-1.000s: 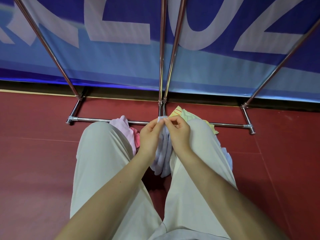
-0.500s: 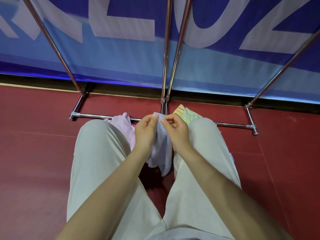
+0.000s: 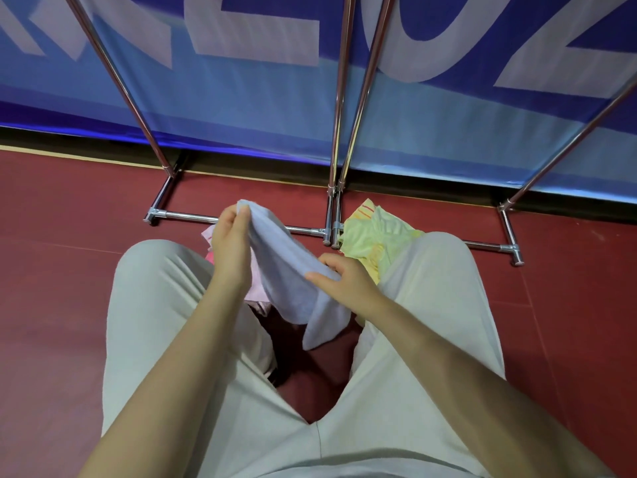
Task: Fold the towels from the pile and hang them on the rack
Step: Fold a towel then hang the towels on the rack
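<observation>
From the head view, the left hand (image 3: 230,246) pinches a corner of the pale blue towel (image 3: 293,281) while the right hand (image 3: 344,279) has its grip closed on the edge lower down; the soft, limp terry sags between and below both grips, so a loose pinch could drop it onto the pink towel (image 3: 256,288) and yellow towel (image 3: 374,236) heaped just beyond, by the smooth chrome rack (image 3: 241,220).

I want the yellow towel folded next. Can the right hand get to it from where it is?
Probably yes. The yellow towel lies on the floor just beyond the right hand, beside the right knee, with nothing between them. But that hand is holding the blue towel and would have to let go first.
</observation>
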Tool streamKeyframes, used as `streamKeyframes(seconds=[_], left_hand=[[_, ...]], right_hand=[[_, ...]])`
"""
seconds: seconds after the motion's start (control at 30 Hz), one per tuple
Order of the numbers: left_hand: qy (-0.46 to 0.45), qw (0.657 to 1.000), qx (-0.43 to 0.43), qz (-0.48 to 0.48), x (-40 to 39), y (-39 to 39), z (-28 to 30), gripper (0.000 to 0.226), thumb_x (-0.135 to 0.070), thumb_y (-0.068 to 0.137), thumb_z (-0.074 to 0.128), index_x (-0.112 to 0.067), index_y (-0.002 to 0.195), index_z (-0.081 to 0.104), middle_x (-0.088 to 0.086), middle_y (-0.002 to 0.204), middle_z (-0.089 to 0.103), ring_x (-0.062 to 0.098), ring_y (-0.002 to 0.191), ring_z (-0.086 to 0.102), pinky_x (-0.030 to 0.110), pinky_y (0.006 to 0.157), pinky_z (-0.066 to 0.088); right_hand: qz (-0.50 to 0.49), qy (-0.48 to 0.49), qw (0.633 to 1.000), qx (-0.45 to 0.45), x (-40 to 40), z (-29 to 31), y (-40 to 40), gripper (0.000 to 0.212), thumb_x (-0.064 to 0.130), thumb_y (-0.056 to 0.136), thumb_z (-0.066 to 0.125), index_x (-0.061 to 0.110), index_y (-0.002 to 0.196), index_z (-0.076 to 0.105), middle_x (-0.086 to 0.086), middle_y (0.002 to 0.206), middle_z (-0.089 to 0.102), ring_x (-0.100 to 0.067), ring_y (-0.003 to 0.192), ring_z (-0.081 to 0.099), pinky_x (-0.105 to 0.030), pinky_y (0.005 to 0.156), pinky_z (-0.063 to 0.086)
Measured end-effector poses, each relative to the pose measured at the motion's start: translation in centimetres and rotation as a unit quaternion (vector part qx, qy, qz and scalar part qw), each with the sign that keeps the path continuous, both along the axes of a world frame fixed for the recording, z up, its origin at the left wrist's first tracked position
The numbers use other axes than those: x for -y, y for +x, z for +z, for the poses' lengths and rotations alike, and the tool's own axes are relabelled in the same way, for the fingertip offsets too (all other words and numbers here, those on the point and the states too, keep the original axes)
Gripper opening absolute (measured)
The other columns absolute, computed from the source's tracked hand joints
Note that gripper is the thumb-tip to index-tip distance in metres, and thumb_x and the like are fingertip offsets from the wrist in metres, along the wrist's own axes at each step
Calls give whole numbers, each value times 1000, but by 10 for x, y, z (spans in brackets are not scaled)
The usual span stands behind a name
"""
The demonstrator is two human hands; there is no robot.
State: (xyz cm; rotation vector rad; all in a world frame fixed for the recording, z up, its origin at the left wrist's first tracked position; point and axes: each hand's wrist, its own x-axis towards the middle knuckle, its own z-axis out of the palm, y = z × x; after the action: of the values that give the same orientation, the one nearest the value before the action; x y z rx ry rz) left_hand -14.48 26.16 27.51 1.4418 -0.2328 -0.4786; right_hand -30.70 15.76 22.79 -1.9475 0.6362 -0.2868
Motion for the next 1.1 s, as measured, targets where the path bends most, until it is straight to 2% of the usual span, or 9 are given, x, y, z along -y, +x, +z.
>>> streamKeyframes(seconds=[0.13, 0.27, 0.4, 0.53, 0.63, 0.77, 0.9, 1.03, 1.1], left_hand=[[-11, 1000, 29, -3, -15, 16, 5, 19, -38, 88, 54, -32, 78, 70, -7, 84, 64, 14, 88, 56, 32, 84, 43], [-45, 998, 4, 51, -22, 27, 11, 24, -31, 90, 52, -32, 76, 71, -12, 78, 66, 11, 85, 58, 29, 83, 44], [-103, 990, -24, 88, -28, 39, 17, 21, -23, 98, 46, -20, 97, 67, -9, 81, 69, 8, 83, 64, 24, 79, 49], [-100, 989, -52, 93, -31, 45, 17, 25, -28, 99, 45, -17, 109, 65, -3, 91, 71, 8, 88, 69, 23, 76, 53], [-99, 986, -81, 109, -32, 47, 16, 28, -30, 98, 47, -16, 114, 66, 2, 100, 72, 9, 90, 70, 22, 74, 54], [-91, 985, -108, 100, -29, 47, 14, 31, -30, 96, 49, -14, 115, 66, 4, 105, 69, 8, 93, 68, 22, 77, 52], [-75, 990, -89, 77, -17, 39, 13, 18, -22, 93, 51, -22, 87, 68, -10, 73, 65, 9, 77, 60, 27, 78, 46], [-91, 988, -90, 88, -17, 41, 11, 21, -22, 94, 49, -24, 84, 67, -12, 72, 65, 8, 76, 61, 27, 78, 46], [-108, 981, -126, 103, -20, 45, 13, 16, -25, 94, 49, -21, 92, 65, -8, 80, 69, 5, 77, 66, 25, 75, 50]], right_hand=[[65, 8, 997, -47, -1, -11, -11, 33, 35, 75, 55, 17, 62, 31, 4, 62, 27, -11, 60, 28, -33, 57, 25], [160, -35, 981, -109, -5, -21, -22, 31, 29, 76, 53, 18, 59, 29, 3, 57, 29, -9, 56, 27, -34, 55, 25], [204, -85, 962, -160, -11, -27, -24, 34, 22, 80, 55, 21, 59, 28, -2, 57, 35, -16, 56, 32, -37, 55, 28], [171, -229, 946, -155, -15, -32, -23, 32, 33, 83, 47, 18, 57, 36, 0, 55, 41, -25, 57, 46, -38, 52, 36], [60, -350, 933, -59, -11, -30, -19, 38, 34, 83, 47, 13, 52, 43, 1, 51, 45, -22, 59, 51, -26, 44, 35], [34, -221, 974, 27, -4, -29, -18, 27, 22, 89, 43, 14, 64, 46, -3, 70, 52, -18, 75, 50, -32, 62, 42], [40, -73, 996, 23, -9, -24, -15, 31, 7, 86, 32, 36, 84, 43, -12, 66, 50, -21, 60, 44, -40, 57, 37], [86, -151, 984, -40, -4, -16, -21, 24, 16, 89, 32, 13, 98, 54, -6, 59, 47, -28, 57, 47, -38, 54, 33], [152, -242, 948, -138, 2, -15, -25, 21, 24, 94, 35, 10, 86, 48, 2, 54, 34, -27, 57, 43, -36, 55, 27]])
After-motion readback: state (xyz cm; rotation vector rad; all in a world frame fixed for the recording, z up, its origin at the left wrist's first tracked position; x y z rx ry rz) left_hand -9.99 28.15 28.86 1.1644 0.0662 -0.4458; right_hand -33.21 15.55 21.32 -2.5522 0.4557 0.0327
